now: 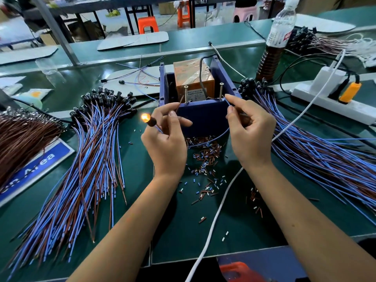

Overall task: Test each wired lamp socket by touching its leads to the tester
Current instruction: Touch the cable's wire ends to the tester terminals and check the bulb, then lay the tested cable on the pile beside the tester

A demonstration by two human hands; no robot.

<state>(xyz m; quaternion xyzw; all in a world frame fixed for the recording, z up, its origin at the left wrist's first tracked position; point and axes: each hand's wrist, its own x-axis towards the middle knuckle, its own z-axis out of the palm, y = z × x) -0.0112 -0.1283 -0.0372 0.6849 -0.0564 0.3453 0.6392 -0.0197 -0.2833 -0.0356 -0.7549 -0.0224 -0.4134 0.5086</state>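
Lit lamp socket (pixel 150 120) and brown lead (pixel 180 104) pinched by left hand (pixel 165 137); blue lead (pixel 227 102) pinched by right hand (pixel 249 129), both at tester (pixel 203 112) screws.

A green counter (pixel 203 231) runs across the room, with a second green bench (pixel 193 40) behind it. Beyond stand orange plastic stools (pixel 147 24), a pink stool (pixel 245 13) and dark metal table legs (pixel 130 17) on a pale floor (pixel 162 17). A grey post (pixel 59 31) rises near the counter's far left edge.

water bottle (pixel 280 31), power strip (pixel 333 102), orange stools (pixel 147 24)
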